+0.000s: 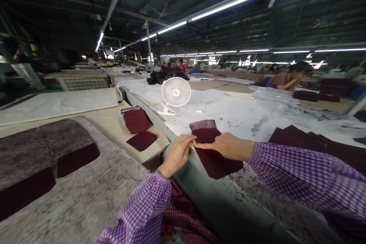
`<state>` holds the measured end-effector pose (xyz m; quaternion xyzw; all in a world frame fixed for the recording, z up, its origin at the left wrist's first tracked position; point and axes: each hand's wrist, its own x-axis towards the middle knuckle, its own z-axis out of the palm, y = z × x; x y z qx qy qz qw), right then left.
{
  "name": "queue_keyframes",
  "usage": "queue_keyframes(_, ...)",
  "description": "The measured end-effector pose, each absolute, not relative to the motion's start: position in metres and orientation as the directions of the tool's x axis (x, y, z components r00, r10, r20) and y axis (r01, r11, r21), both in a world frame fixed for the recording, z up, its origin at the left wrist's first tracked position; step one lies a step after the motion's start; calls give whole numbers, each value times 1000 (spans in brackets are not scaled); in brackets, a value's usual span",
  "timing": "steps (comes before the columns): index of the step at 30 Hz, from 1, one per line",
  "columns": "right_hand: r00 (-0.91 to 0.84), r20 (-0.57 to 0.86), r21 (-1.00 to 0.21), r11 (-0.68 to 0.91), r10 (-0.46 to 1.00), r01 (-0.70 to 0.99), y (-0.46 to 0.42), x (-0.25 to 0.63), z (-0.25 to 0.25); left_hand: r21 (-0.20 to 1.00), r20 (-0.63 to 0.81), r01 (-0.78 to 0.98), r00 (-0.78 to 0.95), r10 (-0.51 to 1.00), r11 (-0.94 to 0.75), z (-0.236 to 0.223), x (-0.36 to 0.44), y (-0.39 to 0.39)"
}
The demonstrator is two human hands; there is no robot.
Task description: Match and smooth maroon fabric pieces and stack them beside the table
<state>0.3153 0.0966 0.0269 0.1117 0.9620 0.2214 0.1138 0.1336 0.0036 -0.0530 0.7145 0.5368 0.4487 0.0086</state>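
A maroon cut fabric piece (pixel 203 136) with a mottled grey-pink strip at its far end lies across the near edge of the white-covered table (pixel 240 114). My left hand (pixel 180 150) is at the piece's left edge, thumb and fingers pinched together there. From the other side my right hand (pixel 228 146) lies over the fabric, its index finger stretched to that same edge and the other fingers curled. The two hands' fingertips nearly meet beside a tiny white bit. What lies under the right palm is hidden.
A white clip fan (pixel 176 91) stands on the table's left edge. On the lower board at left are stacked maroon pieces (pixel 135 120) and a mottled garment panel (pixel 114 187) with maroon patches. More maroon fabric (pixel 303 146) lies to the right. A person (pixel 286 78) works farther off.
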Motion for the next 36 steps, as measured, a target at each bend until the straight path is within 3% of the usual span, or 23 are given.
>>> queue_keyframes(4, -950, -35, 443, 857, 310, 263, 97, 323, 14, 389, 634, 841, 52, 771, -376, -53, 140, -1)
queue_keyframes(8, -902, 50, 292, 857, 429, 424, 111, 329, 12, 282, 626, 877, 139, 767, -389, -53, 139, -4)
queue_keyframes(12, -890, 8, -47, 889, 456, 455, 135, 334, 15, 234, 637, 882, 179, 750, -410, -53, 134, -4)
queue_keyframes(15, -858, -38, -351, 797, 513, 492, 148, 336, 12, 215, 649, 883, 189, 737, -417, -56, 132, -3)
queue_keyframes(18, -862, 12, -496, 751, 507, 435, 150, 337, 8, 199, 663, 887, 190, 724, -416, -60, 130, -1)
queue_keyframes(23, -908, 49, -440, 825, 417, 355, 148, 332, 18, 198, 685, 876, 197, 701, -439, -67, 122, 5)
queue_keyframes(30, -801, 53, -423, 740, 596, 523, 197, 424, 81, 259, 695, 856, 156, 702, -447, -60, 127, 1)
queue_keyframes(34, -438, 30, -396, 413, 898, 820, 233, 517, 95, 318, 645, 841, 146, 750, -438, -44, 155, 3)
queue_keyframes(36, -251, 23, -260, 249, 968, 933, 243, 550, 90, 307, 598, 847, 182, 781, -433, -37, 172, 8)
